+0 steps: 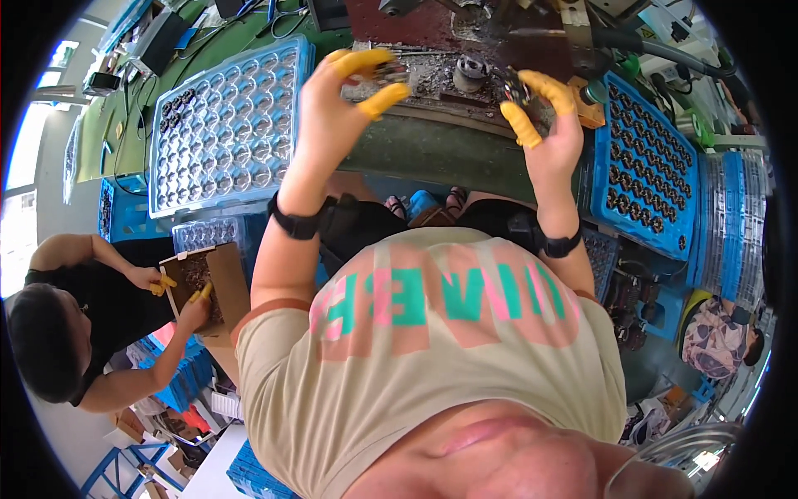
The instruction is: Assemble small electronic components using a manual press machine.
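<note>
My left hand [328,108], with yellow covers on thumb and fingers, is raised over the bench's near edge. Its fingers are curled around a small dark metal part [389,73], blurred and partly hidden. Across from it my right hand [555,145], also in yellow finger covers, curves its thumb and fingers around something dark [509,81] that I cannot make out. Between the hands a round metal fixture [470,73] stands upright on the machine's dirty base, apart from both.
A clear tray of round wells [229,125] lies left, dark parts in one corner. At right is a blue tray [600,179] filled with dark ring-shaped parts, beside stacked trays [731,224]. A co-worker [91,316] at lower left handles a cardboard box [229,287].
</note>
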The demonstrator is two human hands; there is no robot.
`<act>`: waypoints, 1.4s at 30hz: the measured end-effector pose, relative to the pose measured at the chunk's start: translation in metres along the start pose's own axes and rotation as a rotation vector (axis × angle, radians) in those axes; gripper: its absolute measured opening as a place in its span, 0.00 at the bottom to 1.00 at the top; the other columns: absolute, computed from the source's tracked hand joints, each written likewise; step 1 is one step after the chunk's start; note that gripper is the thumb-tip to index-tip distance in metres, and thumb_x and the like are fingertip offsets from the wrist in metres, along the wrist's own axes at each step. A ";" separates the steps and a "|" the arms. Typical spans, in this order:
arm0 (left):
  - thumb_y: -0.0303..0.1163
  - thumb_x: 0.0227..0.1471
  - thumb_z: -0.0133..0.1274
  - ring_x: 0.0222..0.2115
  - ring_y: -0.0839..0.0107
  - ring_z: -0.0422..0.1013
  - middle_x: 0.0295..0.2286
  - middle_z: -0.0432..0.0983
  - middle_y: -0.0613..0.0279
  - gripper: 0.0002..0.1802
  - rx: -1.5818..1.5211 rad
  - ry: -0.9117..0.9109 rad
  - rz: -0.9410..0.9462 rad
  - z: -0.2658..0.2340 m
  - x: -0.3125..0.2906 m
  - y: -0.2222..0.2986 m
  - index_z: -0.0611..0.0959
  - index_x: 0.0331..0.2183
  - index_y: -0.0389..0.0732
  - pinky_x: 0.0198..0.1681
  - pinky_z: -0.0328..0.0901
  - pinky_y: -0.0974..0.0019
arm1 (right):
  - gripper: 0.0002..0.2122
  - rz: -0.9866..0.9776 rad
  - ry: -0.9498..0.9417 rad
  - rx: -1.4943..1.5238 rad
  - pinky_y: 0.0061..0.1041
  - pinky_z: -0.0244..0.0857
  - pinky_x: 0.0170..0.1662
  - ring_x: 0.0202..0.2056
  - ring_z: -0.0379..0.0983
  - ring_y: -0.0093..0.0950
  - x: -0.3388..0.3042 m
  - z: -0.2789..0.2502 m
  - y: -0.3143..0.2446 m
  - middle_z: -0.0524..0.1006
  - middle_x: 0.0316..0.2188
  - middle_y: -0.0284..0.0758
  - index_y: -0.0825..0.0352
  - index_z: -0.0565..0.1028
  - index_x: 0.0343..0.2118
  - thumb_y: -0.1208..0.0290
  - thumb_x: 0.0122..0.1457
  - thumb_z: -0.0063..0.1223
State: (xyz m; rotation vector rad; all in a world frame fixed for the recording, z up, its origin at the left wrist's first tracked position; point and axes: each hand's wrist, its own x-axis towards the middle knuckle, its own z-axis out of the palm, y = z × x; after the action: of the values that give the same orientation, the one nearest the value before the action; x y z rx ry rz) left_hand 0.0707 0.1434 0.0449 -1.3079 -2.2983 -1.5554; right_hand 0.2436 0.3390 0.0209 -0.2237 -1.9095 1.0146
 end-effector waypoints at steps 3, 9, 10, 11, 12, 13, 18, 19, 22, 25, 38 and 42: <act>0.35 0.36 0.70 0.34 0.62 0.74 0.34 0.76 0.57 0.22 -0.015 -0.002 0.171 0.030 0.021 0.013 0.84 0.38 0.40 0.40 0.68 0.66 | 0.19 -0.055 -0.001 -0.124 0.24 0.68 0.46 0.41 0.74 0.28 -0.019 -0.017 -0.006 0.76 0.41 0.36 0.68 0.75 0.42 0.75 0.45 0.69; 0.38 0.35 0.71 0.36 0.55 0.74 0.33 0.78 0.53 0.23 0.017 0.002 0.290 0.067 0.037 0.016 0.84 0.34 0.35 0.42 0.69 0.59 | 0.20 0.049 0.023 -0.168 0.20 0.65 0.40 0.38 0.70 0.26 -0.063 -0.049 0.013 0.76 0.41 0.34 0.67 0.75 0.42 0.75 0.45 0.69; 0.38 0.35 0.71 0.36 0.55 0.74 0.33 0.78 0.53 0.23 0.017 0.000 0.290 0.067 0.037 0.016 0.84 0.34 0.35 0.42 0.69 0.59 | 0.20 0.081 0.031 -0.155 0.20 0.65 0.40 0.37 0.70 0.25 -0.068 -0.051 0.017 0.76 0.41 0.34 0.67 0.75 0.42 0.76 0.45 0.69; 0.38 0.35 0.71 0.36 0.55 0.74 0.34 0.78 0.53 0.24 0.007 -0.024 0.264 0.066 0.038 0.017 0.83 0.34 0.35 0.42 0.69 0.59 | 0.20 0.090 0.032 -0.157 0.20 0.65 0.39 0.35 0.69 0.24 -0.072 -0.051 0.021 0.75 0.40 0.33 0.68 0.75 0.42 0.76 0.44 0.70; 0.38 0.35 0.71 0.36 0.54 0.74 0.34 0.78 0.53 0.24 -0.002 -0.048 0.236 0.065 0.039 0.017 0.83 0.34 0.34 0.41 0.69 0.59 | 0.20 0.094 0.034 -0.156 0.20 0.65 0.39 0.35 0.69 0.24 -0.075 -0.051 0.025 0.75 0.40 0.33 0.68 0.75 0.42 0.76 0.44 0.70; 0.38 0.35 0.71 0.36 0.54 0.74 0.34 0.78 0.53 0.24 0.000 -0.052 0.235 0.066 0.040 0.015 0.83 0.34 0.34 0.41 0.69 0.59 | 0.20 0.113 0.030 -0.165 0.20 0.65 0.39 0.34 0.69 0.24 -0.079 -0.051 0.029 0.75 0.40 0.33 0.68 0.75 0.42 0.76 0.44 0.70; 0.38 0.37 0.70 0.36 0.53 0.73 0.33 0.77 0.52 0.24 0.072 -0.123 0.244 0.065 0.043 0.019 0.82 0.35 0.34 0.41 0.69 0.59 | 0.21 0.087 -0.005 -0.247 0.21 0.67 0.38 0.36 0.71 0.27 -0.077 -0.046 0.031 0.76 0.41 0.36 0.68 0.75 0.42 0.75 0.44 0.70; 0.38 0.37 0.70 0.36 0.53 0.73 0.33 0.77 0.52 0.24 0.076 -0.126 0.243 0.067 0.041 0.019 0.82 0.35 0.34 0.41 0.69 0.59 | 0.21 0.090 -0.005 -0.242 0.21 0.67 0.38 0.36 0.71 0.27 -0.078 -0.045 0.031 0.76 0.41 0.36 0.68 0.75 0.42 0.75 0.44 0.70; 0.38 0.38 0.69 0.36 0.52 0.73 0.34 0.75 0.52 0.23 0.101 -0.055 0.282 0.075 0.033 0.013 0.82 0.36 0.35 0.40 0.69 0.59 | 0.21 0.036 -0.009 -0.285 0.22 0.68 0.38 0.38 0.73 0.30 -0.078 -0.043 0.030 0.76 0.41 0.37 0.68 0.75 0.42 0.75 0.44 0.71; 0.37 0.39 0.69 0.37 0.54 0.73 0.36 0.75 0.51 0.27 0.026 -0.034 0.251 0.079 0.030 0.010 0.79 0.41 0.36 0.41 0.69 0.59 | 0.21 0.025 -0.013 -0.305 0.23 0.68 0.38 0.40 0.74 0.31 -0.081 -0.042 0.030 0.77 0.41 0.38 0.68 0.75 0.42 0.74 0.43 0.71; 0.33 0.46 0.64 0.42 0.55 0.72 0.39 0.76 0.51 0.22 0.204 -0.142 0.038 -0.044 0.000 -0.031 0.81 0.45 0.38 0.45 0.67 0.63 | 0.18 -0.070 0.070 -0.592 0.36 0.60 0.57 0.55 0.66 0.44 -0.003 -0.064 0.032 0.71 0.52 0.48 0.69 0.71 0.45 0.71 0.54 0.63; 0.37 0.50 0.61 0.36 0.61 0.77 0.38 0.80 0.52 0.20 0.429 -0.089 -0.162 -0.129 -0.014 -0.072 0.82 0.44 0.39 0.40 0.70 0.63 | 0.17 -0.079 0.019 -0.694 0.38 0.60 0.56 0.56 0.65 0.46 -0.002 -0.057 0.035 0.71 0.52 0.49 0.72 0.70 0.44 0.71 0.55 0.61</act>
State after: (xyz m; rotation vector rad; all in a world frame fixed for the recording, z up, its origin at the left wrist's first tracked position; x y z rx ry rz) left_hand -0.0173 0.0236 0.0484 -1.1214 -2.6514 -0.9659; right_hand 0.2817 0.3924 0.0071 -0.5433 -2.1717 0.2618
